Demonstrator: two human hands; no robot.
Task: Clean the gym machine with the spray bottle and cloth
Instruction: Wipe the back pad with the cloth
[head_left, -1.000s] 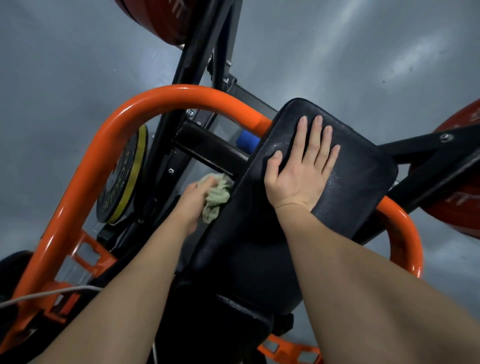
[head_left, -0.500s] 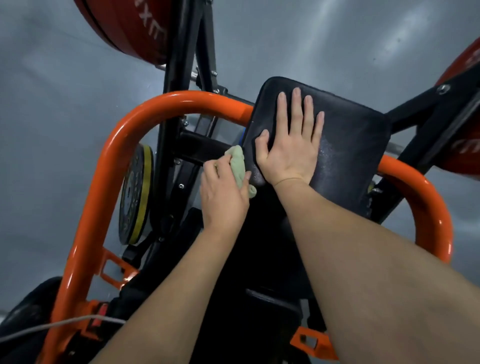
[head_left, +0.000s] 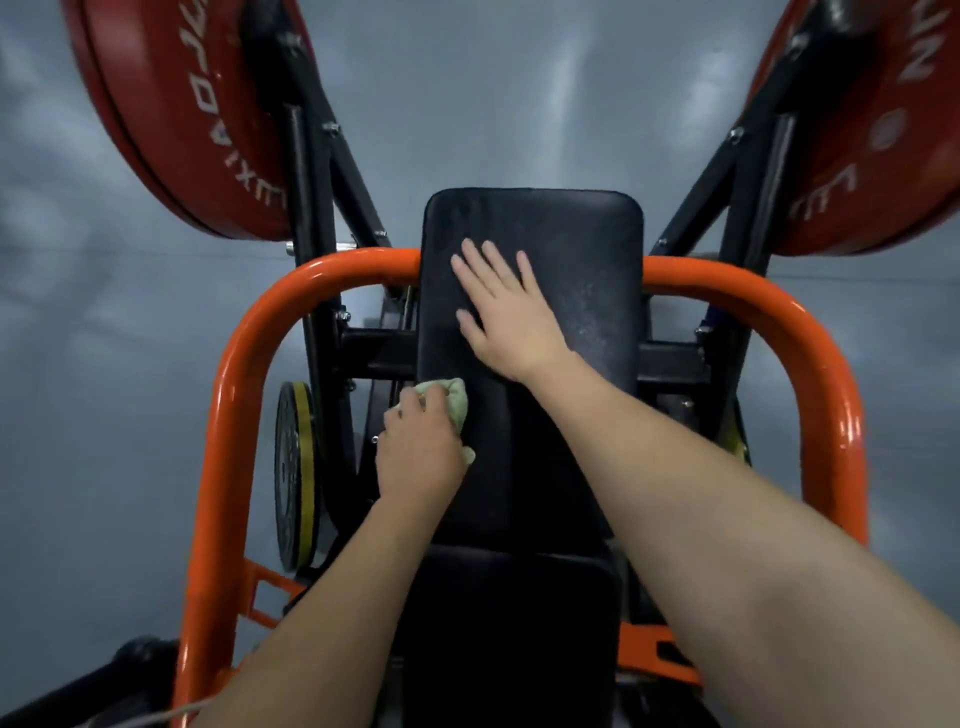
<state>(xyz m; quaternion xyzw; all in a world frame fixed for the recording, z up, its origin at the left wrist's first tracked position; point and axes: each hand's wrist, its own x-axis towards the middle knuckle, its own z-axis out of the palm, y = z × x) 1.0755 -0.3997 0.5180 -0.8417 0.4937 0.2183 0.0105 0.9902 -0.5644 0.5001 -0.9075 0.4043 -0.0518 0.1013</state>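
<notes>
— What do we see from the head camera?

— We look down at the gym machine (head_left: 307, 218). In the middle is its black back pad (head_left: 587, 244). Below that is a black seat pad (head_left: 509, 629).

— Where is the cloth?

— The pale green cloth (head_left: 449, 402) is at the left edge of the back pad, about halfway down. Our left hand (head_left: 421, 452) has its fingers curled round the cloth and holds it against that edge.

— And our other hand?

— Our right hand (head_left: 506, 312) lies flat on the upper part of the back pad, nearer the left edge than the right. Its fingers are straight and spread out. It holds nothing.

— Is there anything on the pad?

— We see tiny pale specks near its right edge, just beside our right hand.

— What else is around us?

— An orange bar (head_left: 228, 415) bends round behind the back pad and comes down on both sides. A big red plate (head_left: 171, 130) hangs at the top left, and a second red plate (head_left: 872, 130) at the top right. A small black and yellow plate (head_left: 293, 478) stands on its edge, just inside the orange bar on the left. Under it all is a grey floor (head_left: 104, 312).
</notes>
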